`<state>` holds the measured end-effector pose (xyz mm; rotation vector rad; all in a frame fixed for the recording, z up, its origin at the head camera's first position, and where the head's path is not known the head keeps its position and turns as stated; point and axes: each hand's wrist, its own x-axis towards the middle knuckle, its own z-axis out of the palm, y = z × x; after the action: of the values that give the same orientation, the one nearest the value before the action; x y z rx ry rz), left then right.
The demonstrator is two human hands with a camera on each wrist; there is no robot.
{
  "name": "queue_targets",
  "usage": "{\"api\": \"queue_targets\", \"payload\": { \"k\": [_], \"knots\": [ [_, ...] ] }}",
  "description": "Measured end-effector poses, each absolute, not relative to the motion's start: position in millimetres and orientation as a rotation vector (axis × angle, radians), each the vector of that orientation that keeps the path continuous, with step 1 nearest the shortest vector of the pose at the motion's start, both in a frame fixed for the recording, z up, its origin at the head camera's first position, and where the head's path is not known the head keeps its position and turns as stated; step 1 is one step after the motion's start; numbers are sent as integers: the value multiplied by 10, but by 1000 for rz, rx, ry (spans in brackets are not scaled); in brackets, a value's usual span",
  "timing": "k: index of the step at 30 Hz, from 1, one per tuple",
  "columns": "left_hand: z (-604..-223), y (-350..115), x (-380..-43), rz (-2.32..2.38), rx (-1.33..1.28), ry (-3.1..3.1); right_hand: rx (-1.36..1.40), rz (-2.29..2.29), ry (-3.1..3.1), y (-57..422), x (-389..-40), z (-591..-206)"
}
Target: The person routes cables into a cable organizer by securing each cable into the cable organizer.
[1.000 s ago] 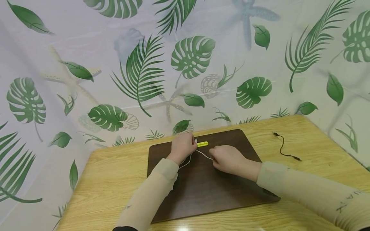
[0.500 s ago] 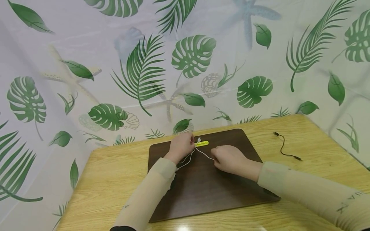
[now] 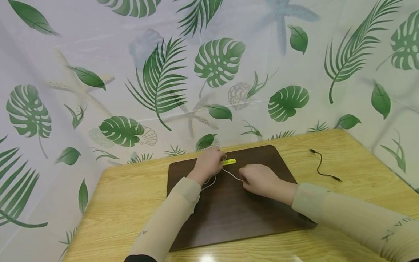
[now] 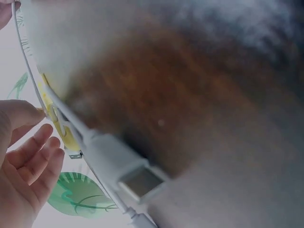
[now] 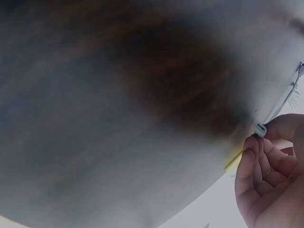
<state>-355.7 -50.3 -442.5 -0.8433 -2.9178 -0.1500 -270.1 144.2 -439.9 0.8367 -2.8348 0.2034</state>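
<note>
In the head view my left hand [image 3: 207, 162] is at the far part of a dark brown board [image 3: 242, 207], beside a yellow cable clip [image 3: 230, 161]. The left wrist view shows its thumb on a white cable [image 4: 29, 71] against the clip, other fingers loosely bent. A white USB plug [image 4: 135, 175] hangs large in the foreground there. To the right, my right hand [image 3: 260, 179] pinches the cable's other end; its small white connector [image 5: 260, 129] sticks out between thumb and forefinger in the right wrist view. The cable runs from hand to hand, with a loop under my left wrist.
A short black cable [image 3: 318, 165] lies on the wooden table [image 3: 131, 203], right of the board. Behind the table hangs a white leaf-patterned cloth [image 3: 248, 120].
The white plug tip beside my left hand showed half a second ago; now the fingers reach over it. My left hand moved slightly right and away. The right hand stays nearly still.
</note>
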Motion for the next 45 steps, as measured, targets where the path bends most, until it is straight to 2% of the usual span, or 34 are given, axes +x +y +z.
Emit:
{"api": "queue_targets", "payload": {
  "k": [45],
  "knots": [
    [-4366, -445, -3620, -184, -814, -2926, 921, 312, -2865, 1381, -2651, -4432]
  ]
}}
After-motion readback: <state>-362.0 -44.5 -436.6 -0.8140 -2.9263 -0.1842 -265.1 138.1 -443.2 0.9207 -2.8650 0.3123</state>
